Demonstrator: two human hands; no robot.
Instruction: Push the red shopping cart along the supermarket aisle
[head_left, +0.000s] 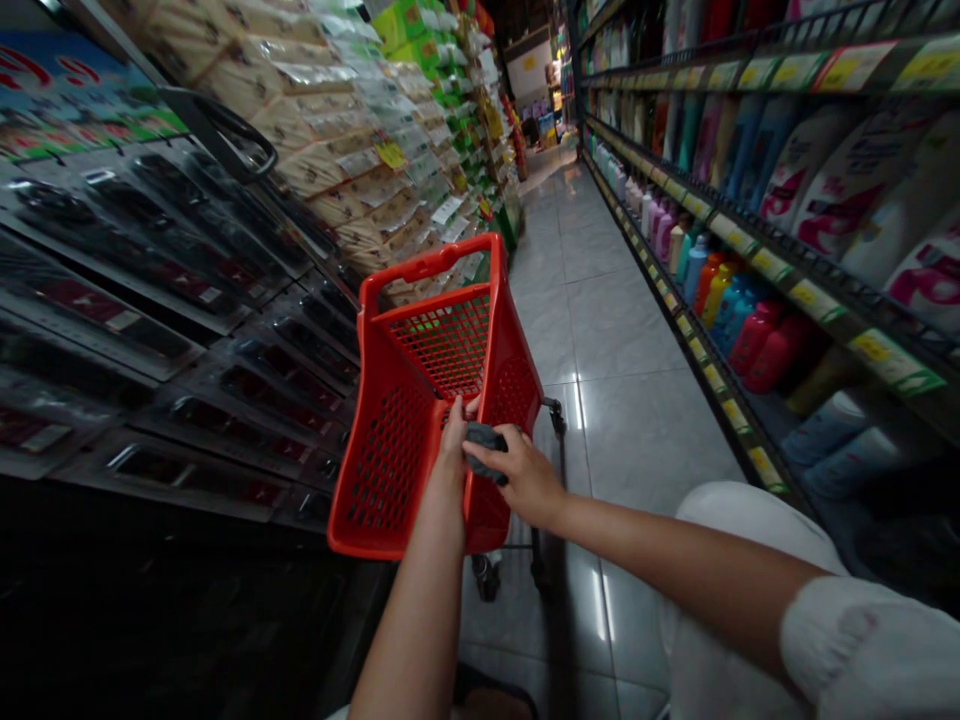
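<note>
Dark grey item, small, exact kind unclear, sits btwn the two hands, over the near R side of the red cart. R hand has it gripped: thumb laid across the item pointing L, other fingers curled round the far side; forearm comes in from lower R, nearly straight, angled up-L, white sleeve pushed to abt the elbow. L hand is edge-on, fingers pointing fwd, right beside the item's L end; can't tell if it's gripping too, palm side hidden. L forearm runs up from bottom ctr, steeper than R. Wrists close tog. Bottle shelves on R, tiled floor btwn.
</note>
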